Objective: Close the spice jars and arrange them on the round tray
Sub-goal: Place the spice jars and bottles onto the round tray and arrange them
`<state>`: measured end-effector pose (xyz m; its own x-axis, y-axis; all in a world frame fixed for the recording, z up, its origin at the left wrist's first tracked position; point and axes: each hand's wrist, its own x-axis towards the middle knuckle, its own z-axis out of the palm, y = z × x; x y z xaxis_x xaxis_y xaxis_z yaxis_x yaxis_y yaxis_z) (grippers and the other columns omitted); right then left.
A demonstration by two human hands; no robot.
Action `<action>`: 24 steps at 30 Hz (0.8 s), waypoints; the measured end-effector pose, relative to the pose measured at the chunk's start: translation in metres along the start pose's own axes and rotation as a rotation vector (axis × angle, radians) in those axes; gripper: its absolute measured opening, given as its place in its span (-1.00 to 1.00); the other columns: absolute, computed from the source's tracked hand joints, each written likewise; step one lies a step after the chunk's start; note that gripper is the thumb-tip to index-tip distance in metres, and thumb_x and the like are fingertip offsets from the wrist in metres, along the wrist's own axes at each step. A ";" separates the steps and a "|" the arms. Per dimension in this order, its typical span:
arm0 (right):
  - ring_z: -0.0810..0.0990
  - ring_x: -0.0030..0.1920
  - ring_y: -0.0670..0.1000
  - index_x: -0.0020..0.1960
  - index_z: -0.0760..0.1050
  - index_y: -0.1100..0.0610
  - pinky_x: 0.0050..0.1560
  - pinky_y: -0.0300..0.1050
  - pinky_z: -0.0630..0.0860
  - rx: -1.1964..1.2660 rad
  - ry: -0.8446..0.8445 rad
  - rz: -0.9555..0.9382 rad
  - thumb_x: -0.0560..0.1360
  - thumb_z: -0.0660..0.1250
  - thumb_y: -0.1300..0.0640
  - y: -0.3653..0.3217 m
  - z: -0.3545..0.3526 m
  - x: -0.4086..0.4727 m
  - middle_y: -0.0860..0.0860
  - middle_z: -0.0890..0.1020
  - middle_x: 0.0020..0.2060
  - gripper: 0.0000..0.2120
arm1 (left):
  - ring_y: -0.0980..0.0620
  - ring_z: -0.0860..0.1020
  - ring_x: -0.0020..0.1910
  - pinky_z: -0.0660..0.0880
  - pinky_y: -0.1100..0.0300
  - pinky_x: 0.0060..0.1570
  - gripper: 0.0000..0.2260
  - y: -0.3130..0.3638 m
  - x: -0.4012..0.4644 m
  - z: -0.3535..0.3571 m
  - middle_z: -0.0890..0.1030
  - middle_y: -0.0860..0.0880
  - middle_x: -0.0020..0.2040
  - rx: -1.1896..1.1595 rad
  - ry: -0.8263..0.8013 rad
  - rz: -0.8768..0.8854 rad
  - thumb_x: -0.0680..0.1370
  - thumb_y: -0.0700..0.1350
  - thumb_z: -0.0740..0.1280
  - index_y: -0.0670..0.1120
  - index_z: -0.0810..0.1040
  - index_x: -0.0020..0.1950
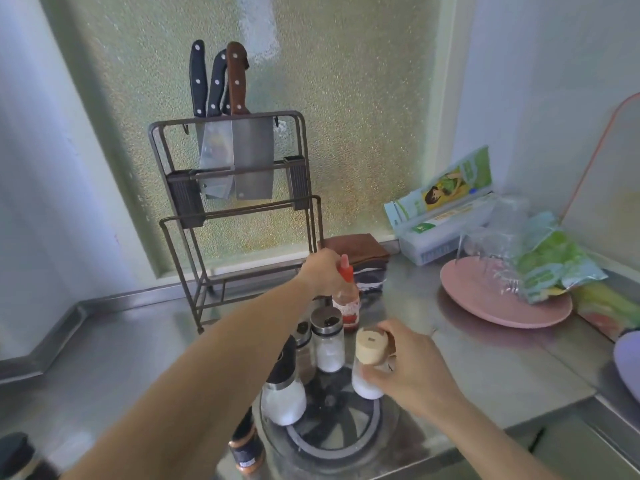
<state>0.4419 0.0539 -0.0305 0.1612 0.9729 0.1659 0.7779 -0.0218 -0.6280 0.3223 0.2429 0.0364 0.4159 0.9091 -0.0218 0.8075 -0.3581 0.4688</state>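
Observation:
A clear round tray [388, 427] with a dark hub sits on the steel counter in front of me. My right hand [412, 372] grips a cork-topped jar of white powder [369, 349], tilted, its base on the tray's right side. My left hand [322, 271] is closed on a red-capped sauce bottle [348, 299] standing at the tray's far edge. On the tray also stand a silver-lidded shaker of white powder [327, 341], a dark-lidded shaker [303, 344] behind it and a black-topped dispenser jar [284, 393] at the left.
A brown-capped bottle [246, 445] stands at the tray's near left. A knife rack [239, 209] rises behind. A pink plate [478, 299] with bags lies to the right, folded cloths [360, 251] are behind the bottle, and a dark-lidded jar [17, 455] is at the bottom left.

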 end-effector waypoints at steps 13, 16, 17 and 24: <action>0.57 0.23 -0.02 0.48 0.29 -0.04 0.23 -0.05 0.48 0.145 -0.139 -0.012 0.52 0.46 -0.04 0.008 0.018 0.009 -0.14 0.54 0.22 -0.40 | 0.03 0.68 -0.05 0.51 0.30 -0.10 -0.74 0.045 -0.138 -0.117 0.74 0.01 -0.09 -0.099 0.214 0.168 0.36 0.06 0.63 -0.06 0.73 -0.08; 0.60 0.18 0.04 0.48 0.32 -0.04 0.19 0.06 0.54 0.123 -0.092 -0.002 0.49 0.47 -0.09 0.005 0.018 0.010 -0.04 0.61 0.23 -0.37 | 0.17 0.62 -0.14 0.42 0.38 -0.21 -0.79 0.046 -0.181 -0.120 0.71 0.09 -0.10 -0.006 0.193 0.202 0.39 0.08 0.60 0.00 0.69 -0.12; 0.60 0.18 0.04 0.48 0.33 -0.04 0.19 0.07 0.55 0.122 -0.082 -0.002 0.48 0.48 -0.10 0.003 0.019 0.010 -0.03 0.62 0.23 -0.36 | 0.23 0.58 -0.17 0.37 0.38 -0.23 -0.78 0.044 -0.190 -0.118 0.70 0.14 -0.11 0.016 0.181 0.206 0.39 0.10 0.60 0.03 0.69 -0.11; 0.59 0.14 0.03 0.43 0.40 -0.03 0.14 0.03 0.54 0.128 -0.060 0.015 0.43 0.54 -0.07 0.003 0.018 0.000 -0.04 0.63 0.19 -0.37 | 0.05 0.65 -0.07 0.50 0.15 0.06 -0.65 0.034 -0.223 -0.084 0.72 0.06 -0.09 0.198 0.111 0.249 0.37 0.16 0.59 -0.08 0.68 -0.06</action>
<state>0.4335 0.0575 -0.0459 0.1325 0.9848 0.1123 0.6913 -0.0106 -0.7225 0.2214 0.0456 0.1318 0.5714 0.8023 0.1730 0.7570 -0.5966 0.2666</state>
